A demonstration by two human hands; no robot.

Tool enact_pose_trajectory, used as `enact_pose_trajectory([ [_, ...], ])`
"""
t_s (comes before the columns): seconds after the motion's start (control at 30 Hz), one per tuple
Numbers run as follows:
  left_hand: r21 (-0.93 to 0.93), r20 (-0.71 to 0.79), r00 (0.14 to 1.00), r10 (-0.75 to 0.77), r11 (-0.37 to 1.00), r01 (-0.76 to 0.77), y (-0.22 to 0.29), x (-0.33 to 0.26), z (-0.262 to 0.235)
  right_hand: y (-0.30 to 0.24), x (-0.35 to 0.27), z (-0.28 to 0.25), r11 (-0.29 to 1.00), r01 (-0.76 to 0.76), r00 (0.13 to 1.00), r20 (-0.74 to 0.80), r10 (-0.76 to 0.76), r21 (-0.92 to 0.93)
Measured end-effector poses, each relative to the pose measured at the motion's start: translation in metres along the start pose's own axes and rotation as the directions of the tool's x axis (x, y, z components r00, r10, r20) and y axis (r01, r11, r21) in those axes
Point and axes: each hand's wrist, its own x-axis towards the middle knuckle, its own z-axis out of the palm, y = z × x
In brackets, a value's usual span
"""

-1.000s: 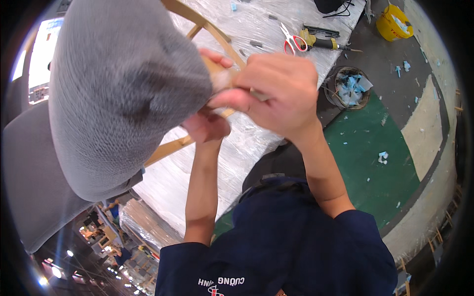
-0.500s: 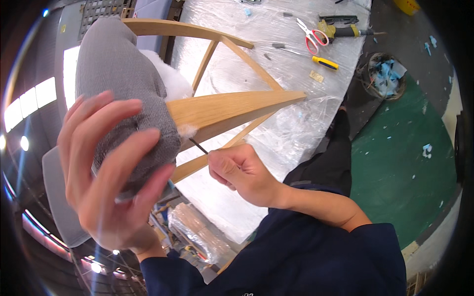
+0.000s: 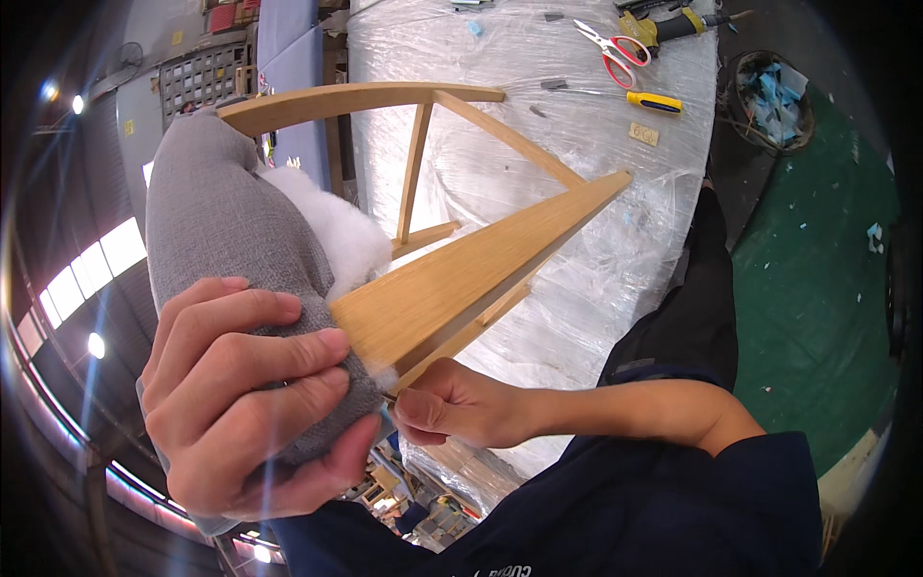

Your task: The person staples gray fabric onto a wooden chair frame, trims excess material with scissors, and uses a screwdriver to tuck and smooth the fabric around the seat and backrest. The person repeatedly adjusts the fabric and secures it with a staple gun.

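A wooden chair frame (image 3: 481, 274) stretches across the plastic-covered table, with grey fabric upholstery (image 3: 216, 207) at its left end. White fibre stuffing (image 3: 336, 226) bulges between the fabric and the wood. My left hand (image 3: 245, 404) wraps round the lower part of the upholstery, its fingers pressing into the cloth and its thumb underneath. Close by, at the joint of fabric and wooden leg, my right hand (image 3: 457, 404) is closed on a thin dark rod. Most of that rod is hidden now; its end meets the fabric edge beside a tuft of stuffing.
On the table's plastic sheet (image 3: 577, 231) lie red-and-white scissors (image 3: 615, 53), a yellow-handled tool (image 3: 654, 102) and a yellow-and-black power tool (image 3: 663, 27). A bin (image 3: 769, 101) of blue scraps stands beyond the table edge. Green flooring (image 3: 808, 288) spreads at the right.
My left hand has settled from loosely spread fingers into a firm grip on the fabric. My right hand has moved down and left, bringing the rod against the fabric edge. The view has shifted.
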Motion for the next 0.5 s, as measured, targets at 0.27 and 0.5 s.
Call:
enact_pose_trajectory([
  [0.27,0.031,0.057,0.998,-0.011,0.999,0.009,-0.002,0.001,-0.005,-0.012,0.023,-0.020,0.990,-0.037,0.975,0.212,0.065,-0.134],
  [0.5,0.017,0.079,0.994,-0.077,0.997,0.076,0.004,0.008,0.000,-0.029,0.032,-0.041,0.972,-0.200,0.909,0.346,0.231,-0.122],
])
